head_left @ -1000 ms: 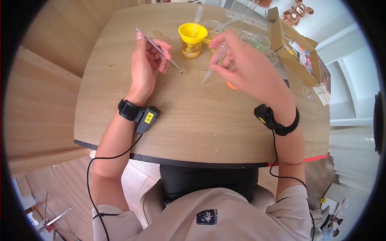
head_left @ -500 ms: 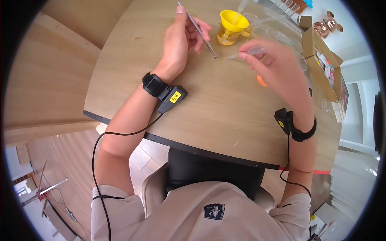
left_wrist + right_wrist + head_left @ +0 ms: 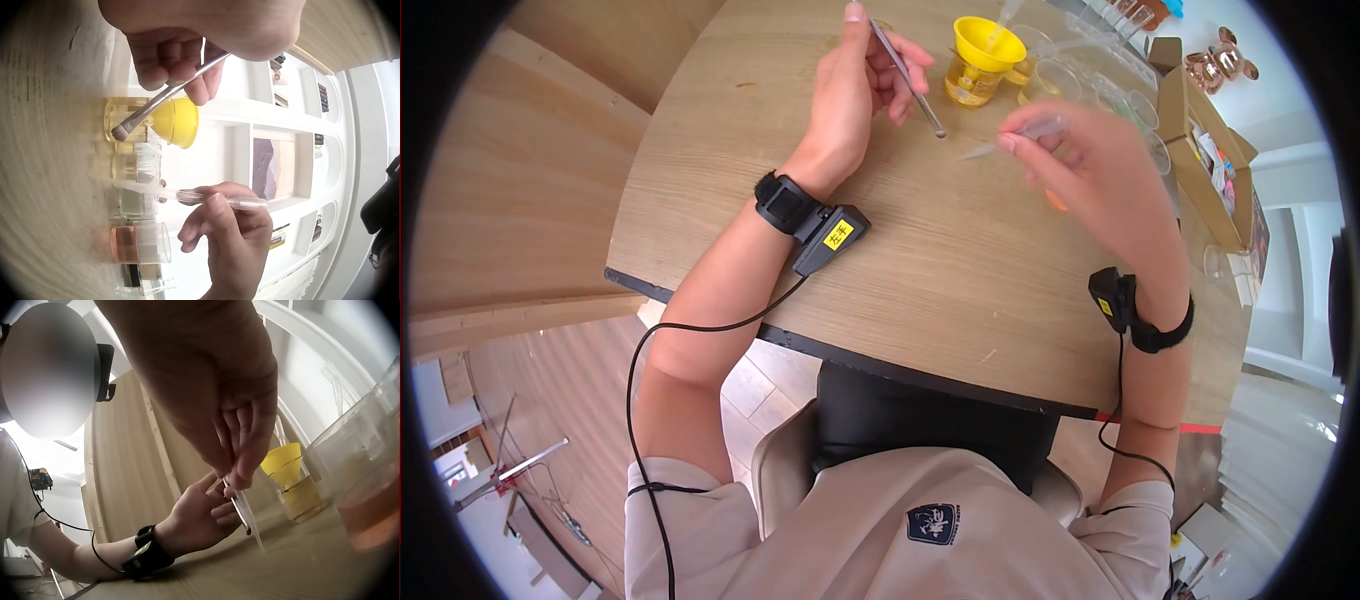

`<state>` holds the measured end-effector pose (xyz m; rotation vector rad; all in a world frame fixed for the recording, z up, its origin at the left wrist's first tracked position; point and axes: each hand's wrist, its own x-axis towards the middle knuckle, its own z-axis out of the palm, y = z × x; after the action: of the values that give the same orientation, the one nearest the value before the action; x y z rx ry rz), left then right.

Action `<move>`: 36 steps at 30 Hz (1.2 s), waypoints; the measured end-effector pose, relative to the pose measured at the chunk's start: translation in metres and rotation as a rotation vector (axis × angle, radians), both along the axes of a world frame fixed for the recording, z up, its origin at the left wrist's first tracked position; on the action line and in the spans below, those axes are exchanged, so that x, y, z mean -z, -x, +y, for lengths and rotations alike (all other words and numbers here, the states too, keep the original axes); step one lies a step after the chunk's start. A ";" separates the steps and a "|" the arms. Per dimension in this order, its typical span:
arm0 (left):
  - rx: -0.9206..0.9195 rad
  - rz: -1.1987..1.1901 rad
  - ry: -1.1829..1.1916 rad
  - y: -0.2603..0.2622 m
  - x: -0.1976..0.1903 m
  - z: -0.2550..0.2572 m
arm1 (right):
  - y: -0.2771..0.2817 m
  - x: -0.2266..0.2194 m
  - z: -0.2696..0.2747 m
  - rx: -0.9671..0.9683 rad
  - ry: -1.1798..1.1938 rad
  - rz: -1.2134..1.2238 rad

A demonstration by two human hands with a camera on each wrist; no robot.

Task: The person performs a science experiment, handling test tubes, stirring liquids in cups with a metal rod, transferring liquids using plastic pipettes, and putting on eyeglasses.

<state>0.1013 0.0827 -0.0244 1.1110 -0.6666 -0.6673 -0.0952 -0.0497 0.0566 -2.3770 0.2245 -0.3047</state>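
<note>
In the head view the left hand [image 3: 847,105] holds a slim brush [image 3: 908,80] between thumb and fingers, its tip slanting down to the right. The right hand [image 3: 1095,170] pinches a clear plastic pipette [image 3: 1040,127], whose narrow tip points left above the table. Behind both hands, a yellow funnel [image 3: 990,44] sits in a beaker of yellow liquid [image 3: 971,86], with another pipette standing in the funnel. In the left wrist view the brush head [image 3: 120,132] appears in front of that beaker, and the right hand [image 3: 232,240] grips the pipette [image 3: 234,202].
Several clear cups, one with orange liquid [image 3: 125,244], stand beyond and beside the right hand. A cardboard box [image 3: 1200,150] of small items is at the table's right side. A rack of tubes [image 3: 1115,18] stands at the back. The table's dark front edge [image 3: 920,382] runs before the person.
The head view has shifted, so table and hands appear farther right. The right hand's pipette has turned from pointing steeply down to lying nearly level, pointing left. Both hands keep their holds.
</note>
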 end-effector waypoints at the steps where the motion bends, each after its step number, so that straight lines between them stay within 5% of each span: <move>1: -0.014 -0.002 -0.013 0.000 0.000 0.000 | 0.000 0.001 -0.002 0.001 0.037 -0.014; 36: -0.015 -0.007 -0.012 0.002 -0.001 0.001 | -0.001 0.004 -0.006 0.004 0.152 0.024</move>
<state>0.0995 0.0839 -0.0234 1.1289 -0.6599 -0.6555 -0.0944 -0.0553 0.0525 -2.5313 0.2247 -0.3048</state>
